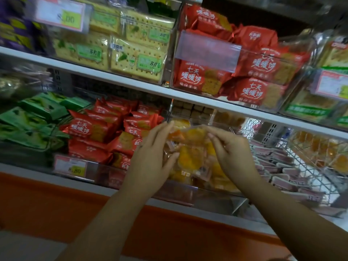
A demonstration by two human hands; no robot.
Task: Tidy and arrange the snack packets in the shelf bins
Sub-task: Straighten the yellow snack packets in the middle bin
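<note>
Fingers [165, 129] of the left hand [150, 157]: straight and close together, pointing up, their tips laid against the left edge of a yellow packet [194, 135]; thumb spread toward the heap below. Fingers [213, 137] of the right hand [235, 153]: bent, tips drawn together in a pinch on the packet's upper right edge. The yellow packet, clear-wrapped, spans the gap between the two hands, raised just above the other yellow and orange packets filling the clear bin [178, 193] on the lower shelf. To the left, a neighbouring bin of red packets [90, 129] with a price tag [71, 167] on its front; further left, green packets [28, 121]. To the right, a wire basket [308, 166] of flat pinkish packets. Above, the upper shelf [113, 76] carries bins of pale cracker packets [131, 57] and more red ones. Motion blur softens the outer details
</note>
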